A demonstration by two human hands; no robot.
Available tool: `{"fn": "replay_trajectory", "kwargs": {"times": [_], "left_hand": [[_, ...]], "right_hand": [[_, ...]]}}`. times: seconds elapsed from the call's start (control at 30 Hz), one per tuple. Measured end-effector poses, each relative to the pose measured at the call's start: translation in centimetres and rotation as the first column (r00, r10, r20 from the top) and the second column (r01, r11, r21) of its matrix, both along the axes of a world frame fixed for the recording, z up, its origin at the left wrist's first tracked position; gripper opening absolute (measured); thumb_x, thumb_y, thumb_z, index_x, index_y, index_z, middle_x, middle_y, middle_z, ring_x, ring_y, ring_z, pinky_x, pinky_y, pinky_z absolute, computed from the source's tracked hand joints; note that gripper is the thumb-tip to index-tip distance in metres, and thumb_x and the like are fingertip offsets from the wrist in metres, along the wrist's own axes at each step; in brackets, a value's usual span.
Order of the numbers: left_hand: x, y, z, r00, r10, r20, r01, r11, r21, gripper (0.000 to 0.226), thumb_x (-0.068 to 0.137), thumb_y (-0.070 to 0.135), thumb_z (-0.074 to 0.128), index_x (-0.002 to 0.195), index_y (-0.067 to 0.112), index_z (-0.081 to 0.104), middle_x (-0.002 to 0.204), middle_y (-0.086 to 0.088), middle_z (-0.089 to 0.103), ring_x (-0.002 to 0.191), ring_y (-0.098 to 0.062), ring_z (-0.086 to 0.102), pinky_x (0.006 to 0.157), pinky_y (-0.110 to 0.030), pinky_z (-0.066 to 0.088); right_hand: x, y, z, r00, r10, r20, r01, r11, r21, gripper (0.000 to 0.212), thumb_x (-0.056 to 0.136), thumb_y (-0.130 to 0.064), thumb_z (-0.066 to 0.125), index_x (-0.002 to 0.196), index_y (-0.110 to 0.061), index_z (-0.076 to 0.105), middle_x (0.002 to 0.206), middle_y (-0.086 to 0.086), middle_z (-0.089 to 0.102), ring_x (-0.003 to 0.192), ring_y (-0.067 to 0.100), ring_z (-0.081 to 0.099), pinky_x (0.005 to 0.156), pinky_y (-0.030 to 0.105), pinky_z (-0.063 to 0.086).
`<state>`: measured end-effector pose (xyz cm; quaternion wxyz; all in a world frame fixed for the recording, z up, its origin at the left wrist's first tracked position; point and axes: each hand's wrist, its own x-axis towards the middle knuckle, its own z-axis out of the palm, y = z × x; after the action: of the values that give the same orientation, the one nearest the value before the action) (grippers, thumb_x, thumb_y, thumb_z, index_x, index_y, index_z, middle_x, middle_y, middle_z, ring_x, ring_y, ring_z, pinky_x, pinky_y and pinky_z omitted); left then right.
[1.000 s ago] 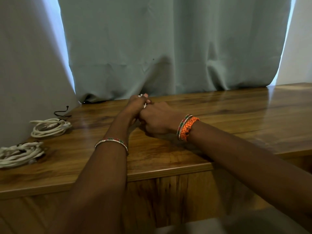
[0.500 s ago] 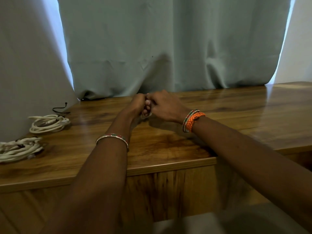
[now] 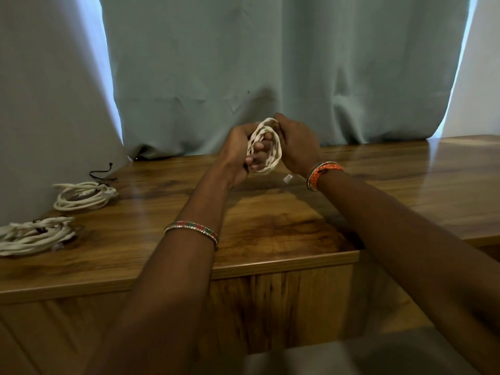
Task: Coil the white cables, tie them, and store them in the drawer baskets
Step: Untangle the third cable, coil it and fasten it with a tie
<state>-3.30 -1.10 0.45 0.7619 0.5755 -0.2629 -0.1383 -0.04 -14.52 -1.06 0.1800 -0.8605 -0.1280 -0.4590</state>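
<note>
A coiled white cable [image 3: 276, 147] stands upright between both hands, lifted above the wooden tabletop [image 3: 270, 226]. My left hand [image 3: 238, 155] grips the coil's left side, with its fingers curled through the loop. My right hand [image 3: 297, 144] holds the coil's right and top edge. A small white cable end [image 3: 288, 178] hangs just below the right hand. Two more coiled white cables lie at the table's left: one [image 3: 84, 194] further back, one [image 3: 35, 235] at the left edge.
A thin black tie [image 3: 101, 173] lies by the wall behind the far coil. A grey-green curtain [image 3: 270, 77] hangs along the table's back edge. A wood-panelled front [image 3: 270, 307] drops below the near edge. No drawer baskets are in view.
Both hands have risen from the tabletop. The coil, earlier almost hidden between the fists, now stands upright and shows as an open loop between them.
</note>
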Motion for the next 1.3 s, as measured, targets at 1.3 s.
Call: {"fn": "replay_trajectory", "kwargs": {"times": [1.3], "left_hand": [[2.4,0.2,-0.8,0.972,0.153,0.177,-0.188,0.961,0.204,0.037,0.094,-0.001,0.028,0.068,0.007,0.054,0.045,0.0,0.052,0.039,-0.01,0.049,0.048,-0.026,0.04]], "right_hand": [[-5.8,1.2,0.1,0.899,0.382,-0.216,-0.291,0.888,0.356,0.014,0.08,-0.012,0.072,0.092,-0.013,0.063,0.084,0.002,0.069,0.077,0.013,0.066,0.071,0.028,0.054]]}}
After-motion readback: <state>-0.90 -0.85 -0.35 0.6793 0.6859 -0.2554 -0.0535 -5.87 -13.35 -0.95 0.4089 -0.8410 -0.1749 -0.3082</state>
